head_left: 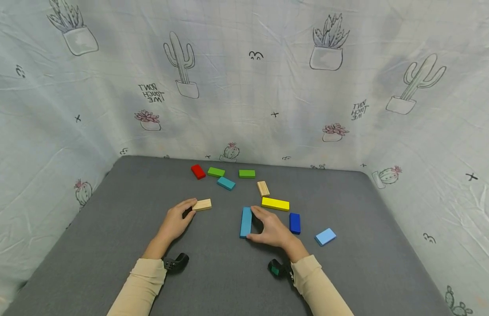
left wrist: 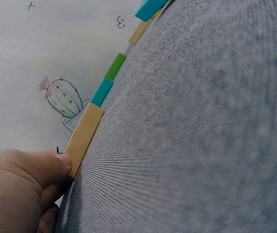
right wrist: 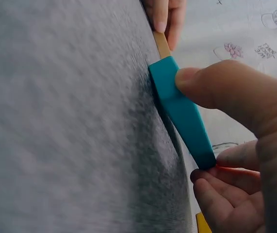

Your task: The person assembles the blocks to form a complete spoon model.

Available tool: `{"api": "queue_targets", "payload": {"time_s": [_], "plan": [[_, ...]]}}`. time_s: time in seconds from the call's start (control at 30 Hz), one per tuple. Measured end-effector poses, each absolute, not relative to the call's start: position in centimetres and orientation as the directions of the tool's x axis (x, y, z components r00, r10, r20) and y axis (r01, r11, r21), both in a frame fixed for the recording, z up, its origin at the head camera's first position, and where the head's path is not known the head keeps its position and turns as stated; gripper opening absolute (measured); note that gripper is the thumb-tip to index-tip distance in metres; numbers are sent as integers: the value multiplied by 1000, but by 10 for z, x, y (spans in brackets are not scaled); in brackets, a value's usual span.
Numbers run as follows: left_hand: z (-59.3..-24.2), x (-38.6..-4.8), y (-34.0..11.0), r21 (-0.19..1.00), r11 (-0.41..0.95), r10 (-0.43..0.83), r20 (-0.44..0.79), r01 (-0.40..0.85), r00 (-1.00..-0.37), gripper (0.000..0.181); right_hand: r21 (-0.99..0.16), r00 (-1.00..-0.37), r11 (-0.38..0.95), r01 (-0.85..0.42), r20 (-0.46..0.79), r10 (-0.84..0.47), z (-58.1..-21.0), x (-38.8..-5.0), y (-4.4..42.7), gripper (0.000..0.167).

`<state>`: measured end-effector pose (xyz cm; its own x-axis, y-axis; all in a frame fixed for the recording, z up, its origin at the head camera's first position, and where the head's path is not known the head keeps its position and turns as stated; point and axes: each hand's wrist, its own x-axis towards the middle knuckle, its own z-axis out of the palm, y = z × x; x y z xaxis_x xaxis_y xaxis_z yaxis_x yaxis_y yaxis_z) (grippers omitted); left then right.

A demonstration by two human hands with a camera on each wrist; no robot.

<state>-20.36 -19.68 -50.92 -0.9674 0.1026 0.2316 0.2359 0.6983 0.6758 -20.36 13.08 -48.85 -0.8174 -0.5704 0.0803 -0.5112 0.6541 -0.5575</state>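
- At far left, the hanging cloth is printed with cacti; it is also seen behind and at right of the grey surface.
- A black device is worn at the left wrist, by a beige sleeve.
- By the left hand, a pale wooden block is pinched at its left end between thumb and fingers, which are parted only by the block; its right end is left uncovered. The lower fingers are partly hidden in the left wrist view.
- Farther back, a red block, a green block and a small teal block are grouped near one another.
- Near the middle, a long turquoise block is held lengthwise by the right hand, its near end met by the thumb and its far end by the fingertips, which are spread wide along its length. Whether it is raised cannot be told.
- Behind it, a second green block is seen.
- Beyond the right hand, a second wooden block is placed just behind a yellow block.
- Farther right, a dark blue block is followed by a light blue block.
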Motion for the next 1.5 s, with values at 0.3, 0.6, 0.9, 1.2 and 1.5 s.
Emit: {"api": "queue_targets", "payload": {"time_s": [0.3, 0.6, 0.9, 1.2, 1.5], "plan": [[-513, -201, -195, 674, 701, 101, 228, 232, -968, 41, -571, -815, 650, -502, 63, -575, -495, -210, 134, 83], [-511, -201, -195, 676, 696, 98, 243, 241, -965, 40, -614, -809, 614, -497, 71, -584, -499, -213, 136, 78], [-510, -202, -195, 664, 708, 82, 259, 239, -962, 39, -611, -793, 595, -523, 91, -603, -500, -216, 135, 75], [-509, -203, -194, 668, 707, 81, 251, 233, -965, 40, -621, -792, 582, -525, 104, -602, -500, -216, 136, 75], [-510, -205, -195, 664, 711, 64, 269, 233, -961, 39, -627, -793, 579, -521, 104, -601, -501, -217, 135, 76]]}}
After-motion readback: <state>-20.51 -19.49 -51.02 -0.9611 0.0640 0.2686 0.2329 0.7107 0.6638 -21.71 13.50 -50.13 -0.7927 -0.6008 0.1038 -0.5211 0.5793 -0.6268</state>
